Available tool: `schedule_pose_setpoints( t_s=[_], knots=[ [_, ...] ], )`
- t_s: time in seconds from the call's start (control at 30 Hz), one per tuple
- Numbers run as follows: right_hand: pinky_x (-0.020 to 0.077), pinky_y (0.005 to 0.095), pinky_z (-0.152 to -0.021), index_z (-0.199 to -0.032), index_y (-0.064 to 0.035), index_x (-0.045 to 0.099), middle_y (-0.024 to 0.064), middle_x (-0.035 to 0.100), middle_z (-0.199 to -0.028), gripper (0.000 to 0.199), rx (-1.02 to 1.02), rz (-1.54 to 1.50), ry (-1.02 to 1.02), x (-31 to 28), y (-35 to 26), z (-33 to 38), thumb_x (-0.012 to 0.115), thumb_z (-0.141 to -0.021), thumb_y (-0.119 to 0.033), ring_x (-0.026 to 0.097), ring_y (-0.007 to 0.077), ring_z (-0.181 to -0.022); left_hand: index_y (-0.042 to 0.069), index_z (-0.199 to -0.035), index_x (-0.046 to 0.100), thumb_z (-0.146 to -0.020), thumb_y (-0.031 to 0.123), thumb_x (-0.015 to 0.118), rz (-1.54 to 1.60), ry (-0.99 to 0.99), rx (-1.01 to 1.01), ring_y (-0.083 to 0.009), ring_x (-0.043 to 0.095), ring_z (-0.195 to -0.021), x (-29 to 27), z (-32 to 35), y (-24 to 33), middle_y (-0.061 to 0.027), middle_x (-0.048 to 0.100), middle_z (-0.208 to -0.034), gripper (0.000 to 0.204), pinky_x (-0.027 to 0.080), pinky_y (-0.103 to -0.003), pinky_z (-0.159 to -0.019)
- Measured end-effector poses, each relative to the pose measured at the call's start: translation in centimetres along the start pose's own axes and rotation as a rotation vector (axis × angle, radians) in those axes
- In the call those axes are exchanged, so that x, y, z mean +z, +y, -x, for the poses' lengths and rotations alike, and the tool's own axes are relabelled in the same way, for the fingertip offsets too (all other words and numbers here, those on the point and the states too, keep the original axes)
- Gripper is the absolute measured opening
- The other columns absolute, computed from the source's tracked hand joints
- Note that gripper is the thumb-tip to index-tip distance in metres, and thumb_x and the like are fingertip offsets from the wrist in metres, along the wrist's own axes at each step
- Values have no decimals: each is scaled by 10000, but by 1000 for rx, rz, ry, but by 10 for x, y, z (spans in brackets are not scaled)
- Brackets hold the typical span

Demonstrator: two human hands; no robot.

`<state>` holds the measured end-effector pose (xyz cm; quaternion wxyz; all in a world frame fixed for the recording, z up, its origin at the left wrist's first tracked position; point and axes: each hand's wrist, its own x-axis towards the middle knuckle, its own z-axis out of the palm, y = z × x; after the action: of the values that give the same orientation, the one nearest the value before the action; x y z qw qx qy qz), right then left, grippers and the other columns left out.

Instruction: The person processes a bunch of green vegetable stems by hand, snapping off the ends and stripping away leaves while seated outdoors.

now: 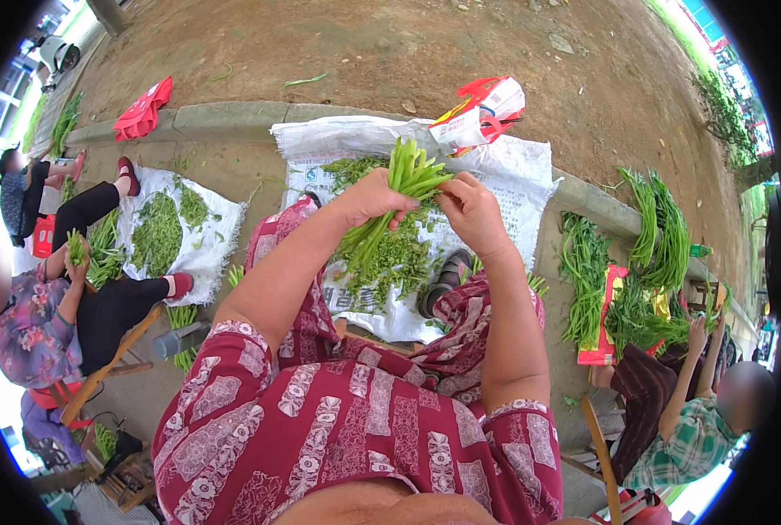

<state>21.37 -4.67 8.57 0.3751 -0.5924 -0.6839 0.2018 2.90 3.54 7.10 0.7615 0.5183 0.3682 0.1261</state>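
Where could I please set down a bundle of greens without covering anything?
Bare concrete lies between the middle white sack and the left white sheet. The dirt beyond the curb is open too. The sack's middle is crowded with trimmings.

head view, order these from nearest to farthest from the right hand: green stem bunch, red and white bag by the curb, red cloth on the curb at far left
1. Green stem bunch: touching the right hand, just to its left.
2. Red and white bag: above the hand, on the white sack.
3. Red cloth: far left on the curb.
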Motion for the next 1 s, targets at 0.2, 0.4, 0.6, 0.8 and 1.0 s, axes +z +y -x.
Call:
schedule_pose_setpoints(
  t_s=[0.2,0.4,0.6,0.8,1.0],
  knots=[
    [488,374,-629,-836,-55,659,103,594,-791,105,-48,96,18,2,2,2,590,-776,-107,600,302,-709,23,-789,585,-751,40,665,-13,18,0,-136,523,-450,0,2,0,-46,534,-571,90,448,-277,-413],
    [490,381,-621,-760,-54,652,96,600,-759,93,-44,171,-11,5,1,4,583,-740,-113,601,299,-697,24,-783,583,-751,44,667,-33,14,-18,-142,526,-455,-1,4,2,-52,541,-585,92,445,-275,-413],
    [484,383,-598,-689,-47,615,89,591,-724,72,-12,183,93,10,0,1,587,-705,-111,593,298,-661,-11,-784,612,-737,48,665,30,6,5,-153,525,-432,-2,0,-5,-80,560,-577,92,442,-288,-385],
    [478,349,-575,-677,-33,601,94,580,-698,50,17,112,172,8,-3,0,584,-691,-78,583,286,-622,4,-808,606,-736,54,671,73,-12,2,-151,523,-433,-2,-1,-7,-69,553,-584,109,458,-293,-387],
    [464,287,-533,-709,-18,620,63,574,-638,53,146,-200,263,8,12,-1,572,-715,-38,565,166,-555,17,-810,573,-746,61,667,279,-127,13,-148,518,-424,-1,-1,-2,-57,525,-561,122,475,-325,-399]
  ],
)
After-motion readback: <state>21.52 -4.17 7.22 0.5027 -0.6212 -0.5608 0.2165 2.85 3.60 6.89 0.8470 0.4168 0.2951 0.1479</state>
